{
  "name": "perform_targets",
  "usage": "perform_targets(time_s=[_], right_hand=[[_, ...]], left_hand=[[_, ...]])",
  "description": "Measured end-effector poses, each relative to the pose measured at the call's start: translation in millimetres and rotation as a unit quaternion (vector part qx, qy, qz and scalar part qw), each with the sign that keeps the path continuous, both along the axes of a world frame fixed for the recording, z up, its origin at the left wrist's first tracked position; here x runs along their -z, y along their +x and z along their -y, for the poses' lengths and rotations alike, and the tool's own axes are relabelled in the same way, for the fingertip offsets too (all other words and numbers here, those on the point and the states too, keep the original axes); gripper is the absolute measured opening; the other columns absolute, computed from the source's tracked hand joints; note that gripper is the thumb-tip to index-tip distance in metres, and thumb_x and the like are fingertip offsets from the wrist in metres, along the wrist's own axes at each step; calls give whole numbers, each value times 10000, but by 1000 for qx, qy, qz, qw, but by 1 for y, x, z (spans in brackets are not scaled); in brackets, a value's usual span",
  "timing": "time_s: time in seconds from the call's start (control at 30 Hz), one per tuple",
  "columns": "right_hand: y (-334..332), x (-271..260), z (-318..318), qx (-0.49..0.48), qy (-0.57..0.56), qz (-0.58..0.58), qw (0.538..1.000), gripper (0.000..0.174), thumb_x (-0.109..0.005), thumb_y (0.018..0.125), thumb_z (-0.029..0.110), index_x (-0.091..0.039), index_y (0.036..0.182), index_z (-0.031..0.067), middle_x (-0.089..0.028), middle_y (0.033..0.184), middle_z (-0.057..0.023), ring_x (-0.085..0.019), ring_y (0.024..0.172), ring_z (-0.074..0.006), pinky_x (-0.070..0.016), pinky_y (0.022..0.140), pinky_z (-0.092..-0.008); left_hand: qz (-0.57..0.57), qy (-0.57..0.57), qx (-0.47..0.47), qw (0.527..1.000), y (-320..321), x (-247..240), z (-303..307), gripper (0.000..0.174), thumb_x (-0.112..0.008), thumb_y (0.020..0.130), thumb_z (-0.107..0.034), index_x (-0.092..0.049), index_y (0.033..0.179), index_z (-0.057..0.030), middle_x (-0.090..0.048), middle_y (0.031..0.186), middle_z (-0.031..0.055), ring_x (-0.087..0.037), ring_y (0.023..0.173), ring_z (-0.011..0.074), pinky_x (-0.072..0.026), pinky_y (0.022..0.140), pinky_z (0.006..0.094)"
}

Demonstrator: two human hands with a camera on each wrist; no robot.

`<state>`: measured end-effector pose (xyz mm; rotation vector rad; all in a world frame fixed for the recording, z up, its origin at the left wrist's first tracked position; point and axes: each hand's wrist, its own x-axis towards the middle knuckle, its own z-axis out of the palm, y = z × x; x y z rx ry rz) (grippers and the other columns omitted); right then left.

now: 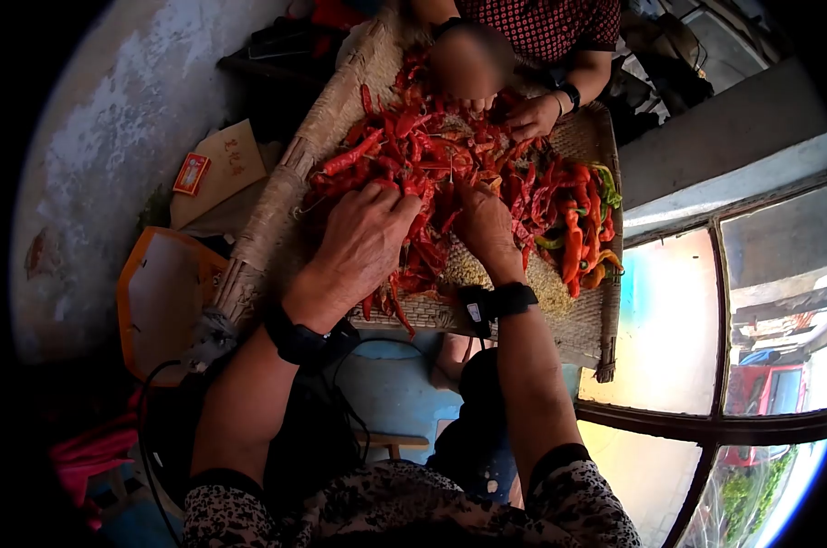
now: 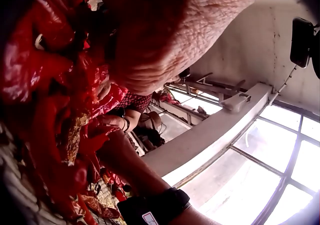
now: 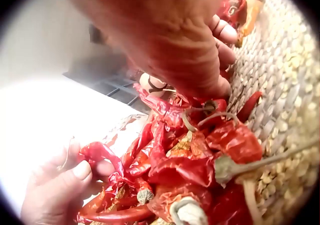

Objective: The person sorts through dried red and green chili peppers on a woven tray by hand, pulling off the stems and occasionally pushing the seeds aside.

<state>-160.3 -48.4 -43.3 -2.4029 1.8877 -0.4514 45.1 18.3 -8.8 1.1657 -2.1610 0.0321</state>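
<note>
Red chili peppers (image 1: 432,146), many wrinkled and glossy, are heaped on a woven tray (image 1: 327,123). My left hand (image 1: 368,233) is at the near left side of the heap. In the right wrist view this left hand (image 3: 55,195) pinches a red chili pepper (image 3: 102,152) between thumb and fingers. To its right, my right hand (image 1: 486,228) reaches down into the peppers with bent fingers (image 3: 225,32), close over the weave. I cannot tell whether these fingers hold a pepper. Dried stems (image 3: 235,167) stick out below the right hand.
Across the tray, another person's hand (image 1: 534,117) is among the peppers. Fresher orange and green peppers (image 1: 578,228) lie at the right edge, and pale seeds (image 1: 546,283) are scattered on the weave. A window (image 1: 655,320) is on the right, an orange-rimmed container (image 1: 167,292) left.
</note>
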Motion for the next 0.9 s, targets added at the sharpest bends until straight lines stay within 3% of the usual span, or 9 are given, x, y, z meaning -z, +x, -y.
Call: perform_targets(time_s=[0.03, 0.13, 0.2, 0.47, 0.57, 0.67, 0.8, 0.87, 0.9], right_hand=[[-11, 5, 3, -31, -60, 5, 998, 171, -643, 797, 120, -660, 953, 53, -628, 861, -157, -631, 818, -363, -519, 675, -455], [-40, 0, 2, 31, -85, 89, 992, 191, -619, 804, 144, -668, 960, 45, -637, 917, -178, -631, 803, -381, -513, 684, -459], [-53, -17, -8, 18, -60, 279, 958, 240, -654, 818, 210, -669, 957, 14, -664, 778, -156, -634, 665, -284, -498, 623, -404], [-117, -3, -1, 127, -146, 414, 889, 232, -642, 842, 175, -653, 994, 0, -679, 838, -118, -634, 740, -207, -505, 684, -341], [-123, -4, -3, 165, -203, 399, 879, 268, -647, 845, 161, -635, 1064, 8, -660, 929, -125, -626, 808, -203, -497, 705, -344], [-101, -26, -9, 215, -430, 28, 876, 335, -641, 845, 122, -582, 1165, 45, -575, 1009, -136, -553, 932, -292, -469, 768, -416], [-60, -23, -3, 8, -217, 112, 970, 260, -581, 873, 101, -610, 1130, 81, -599, 1011, -161, -543, 929, -353, -430, 827, -432], [-50, 2, 4, -40, -122, 37, 991, 312, -593, 858, 123, -609, 1169, 106, -607, 1030, -165, -537, 977, -353, -439, 820, -464], [-41, 8, 4, 2, -106, -11, 994, 319, -602, 851, 136, -610, 1168, 104, -608, 1037, -161, -531, 997, -352, -436, 835, -458]], left_hand=[[0, 11, -5, 1000, 1, 1, 1, 248, -572, 806, 7, -590, 1053, -4, -601, 870, 124, -570, 847, 277, -488, 752, 376], [10, 21, -14, 1000, 3, 3, 2, 254, -559, 826, 5, -591, 1077, -2, -605, 886, 138, -571, 854, 296, -484, 780, 390], [21, 18, -14, 1000, 3, 4, 4, 251, -564, 826, 1, -593, 1075, -9, -605, 892, 138, -570, 860, 299, -483, 785, 394], [38, 53, -16, 998, -1, 4, 1, 380, -625, 745, 51, -576, 1116, -10, -590, 986, 153, -547, 945, 319, -463, 861, 423], [53, 35, -15, 998, -2, 6, 2, 376, -621, 746, 47, -575, 1116, -7, -594, 978, 154, -549, 947, 317, -462, 863, 420], [60, 40, -19, 997, -2, 2, 1, 361, -619, 750, 38, -575, 1107, -2, -595, 964, 155, -549, 947, 310, -461, 865, 415], [74, 50, -9, 996, -5, 0, -2, 329, -620, 761, 14, -580, 1088, -3, -600, 934, 146, -547, 931, 293, -463, 852, 399], [81, 51, -7, 995, -5, 0, -2, 324, -623, 763, 5, -581, 1084, -3, -602, 927, 141, -547, 927, 287, -464, 846, 394], [77, 48, -4, 996, -5, 1, -2, 322, -628, 764, -5, -582, 1083, -4, -603, 922, 137, -546, 924, 285, -464, 841, 391]])
